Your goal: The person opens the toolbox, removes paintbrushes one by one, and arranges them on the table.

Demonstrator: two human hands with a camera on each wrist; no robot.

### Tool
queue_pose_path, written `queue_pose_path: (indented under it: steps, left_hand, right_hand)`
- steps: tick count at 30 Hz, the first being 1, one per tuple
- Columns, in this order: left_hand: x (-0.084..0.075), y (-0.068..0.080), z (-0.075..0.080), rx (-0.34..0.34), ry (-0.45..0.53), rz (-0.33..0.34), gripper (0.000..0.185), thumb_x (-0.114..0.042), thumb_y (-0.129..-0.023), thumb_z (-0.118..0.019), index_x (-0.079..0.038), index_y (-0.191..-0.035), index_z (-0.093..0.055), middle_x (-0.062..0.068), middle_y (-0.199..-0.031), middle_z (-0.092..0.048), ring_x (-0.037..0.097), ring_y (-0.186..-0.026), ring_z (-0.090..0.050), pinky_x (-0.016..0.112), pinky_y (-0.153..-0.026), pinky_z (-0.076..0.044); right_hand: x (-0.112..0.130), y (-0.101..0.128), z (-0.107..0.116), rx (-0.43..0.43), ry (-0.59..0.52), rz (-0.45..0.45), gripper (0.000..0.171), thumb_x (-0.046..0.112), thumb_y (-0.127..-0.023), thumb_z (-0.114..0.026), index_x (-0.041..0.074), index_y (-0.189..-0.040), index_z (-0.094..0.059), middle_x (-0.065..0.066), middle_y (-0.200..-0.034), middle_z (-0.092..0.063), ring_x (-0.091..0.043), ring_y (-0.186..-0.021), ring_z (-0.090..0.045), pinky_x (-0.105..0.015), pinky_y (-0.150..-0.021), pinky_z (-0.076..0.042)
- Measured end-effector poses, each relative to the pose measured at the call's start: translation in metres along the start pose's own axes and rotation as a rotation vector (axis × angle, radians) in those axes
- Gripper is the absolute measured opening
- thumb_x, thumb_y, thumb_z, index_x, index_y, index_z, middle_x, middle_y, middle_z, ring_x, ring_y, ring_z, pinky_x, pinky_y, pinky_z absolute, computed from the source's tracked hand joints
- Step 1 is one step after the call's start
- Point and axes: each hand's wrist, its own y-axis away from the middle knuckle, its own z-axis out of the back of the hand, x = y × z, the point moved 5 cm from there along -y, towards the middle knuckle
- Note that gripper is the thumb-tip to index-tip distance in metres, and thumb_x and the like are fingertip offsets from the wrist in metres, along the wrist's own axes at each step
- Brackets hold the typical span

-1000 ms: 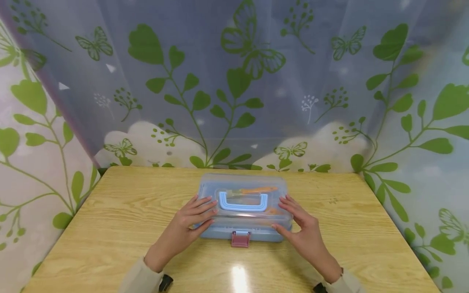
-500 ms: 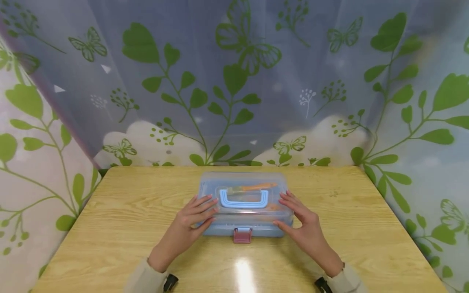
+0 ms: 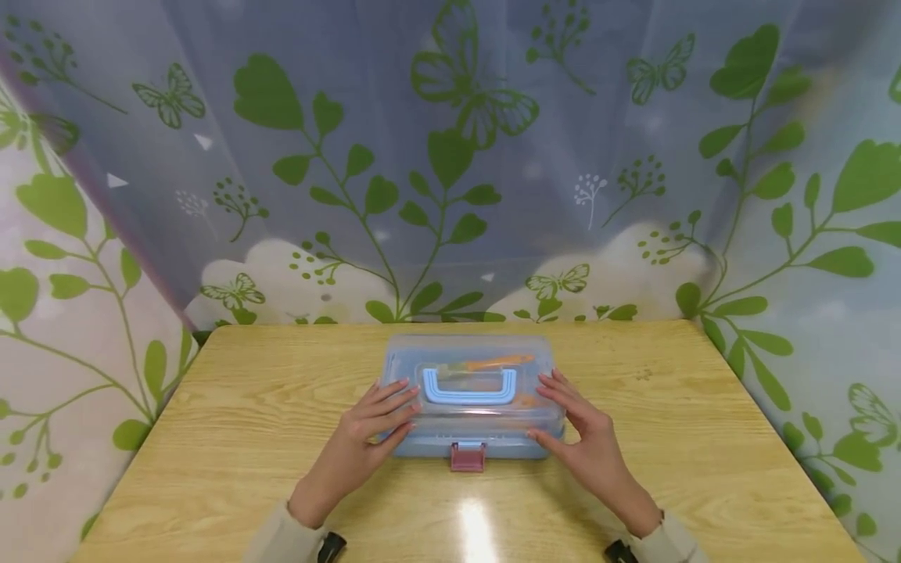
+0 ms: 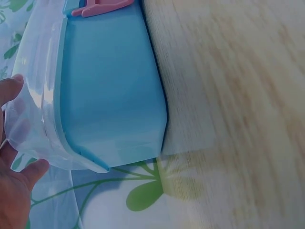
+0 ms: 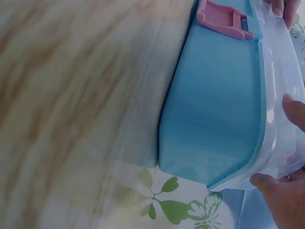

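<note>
A blue plastic box [image 3: 429,447] with a clear lid [image 3: 470,349], a light blue handle [image 3: 468,389] and a pink latch [image 3: 468,457] sits mid-table. Orange-handled items [image 3: 496,363] show through the lid. My left hand [image 3: 403,413] rests on the lid's left end, fingers straight on top and thumb at the front edge. My right hand [image 3: 545,410] mirrors it on the right end. The left wrist view shows the box base [image 4: 112,86], the latch [image 4: 102,7] and my left hand [image 4: 12,186] at the lid corner. The right wrist view shows the base [image 5: 214,109], the latch [image 5: 224,21] and my right hand [image 5: 281,195].
The box stands on a wooden table [image 3: 246,407] with bare wood on both sides and in front of it. A curtain printed with leaves and butterflies [image 3: 450,172] hangs close behind and around the table's far and side edges.
Both hands stay on the lid's ends and the box keeps its place. Only the head view has shifted slightly.
</note>
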Motion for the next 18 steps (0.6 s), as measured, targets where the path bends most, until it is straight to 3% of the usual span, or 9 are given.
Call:
queue_pose_path:
  steps: [18]
  left_hand:
    - [0.0006, -0.0015, -0.0008, -0.009, 0.012, 0.001, 0.041, 0.003, -0.083, -0.08, -0.006, -0.122, -0.075, 0.012, -0.136, -0.066, 0.025, -0.137, -0.054, 0.059, -0.118, -0.03]
  right_hand:
    - [0.0005, 0.0, -0.0005, -0.01, -0.023, -0.004, 0.061, -0.019, -0.072, -0.081, -0.006, -0.129, -0.065, -0.029, -0.143, -0.055, -0.01, -0.149, -0.036, -0.014, -0.107, -0.04]
